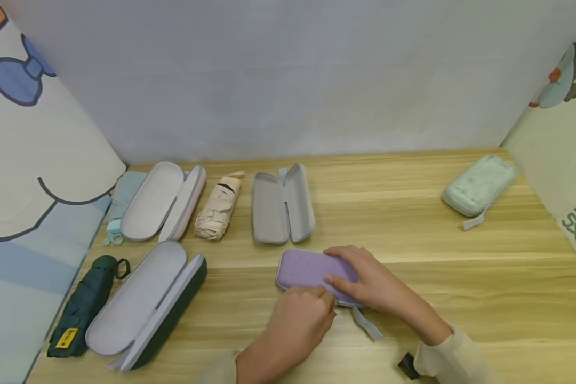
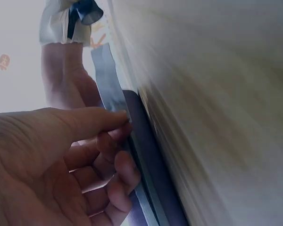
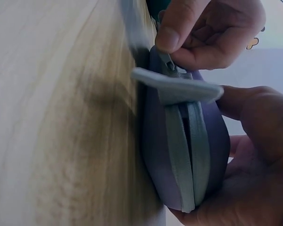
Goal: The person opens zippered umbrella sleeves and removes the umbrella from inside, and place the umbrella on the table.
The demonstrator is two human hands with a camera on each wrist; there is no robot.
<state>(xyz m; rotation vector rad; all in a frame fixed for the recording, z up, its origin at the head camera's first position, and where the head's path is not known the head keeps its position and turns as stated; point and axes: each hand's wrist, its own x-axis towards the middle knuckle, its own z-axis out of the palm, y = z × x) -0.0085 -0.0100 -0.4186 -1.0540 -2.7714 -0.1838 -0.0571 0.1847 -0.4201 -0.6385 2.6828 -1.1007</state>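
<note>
The purple soft-shell case with a grey zip [image 1: 304, 265] lies at the lower centre of the frame, on the yellowish wood-grain table [image 1: 389, 213], with its lid down. The right hand [image 1: 372, 280] grips it from the right, thumb on the lid and fingers spread over the far edge; the left hand [image 1: 301, 316], just below it, pinches the small metal zip pull [image 3: 166, 60] between thumb and bent forefinger. In the right wrist view the zip tapes stand parted beside the grey fabric tab [image 1: 367, 324], so the zip looks partly undone; the left wrist view is dim, and how far the gap runs along the side I cannot tell. Three other cases already lie open: the pale pink one with a white lining [image 1: 152, 202] and the dark green one with a grey lining [image 1: 139, 301] at the left, and the small grey hinged one [image 1: 271, 210] at the centre. Beside the first two lie a pale teal folded umbrella [image 1: 127, 194], a beige rolled one [image 1: 219, 208] and a dark green one [image 1: 84, 309]. The mint-green marbled case [image 1: 481, 184], upper right, is closed and out of either hand's hold. The purple one seems midway, its lid not yet raised.
</note>
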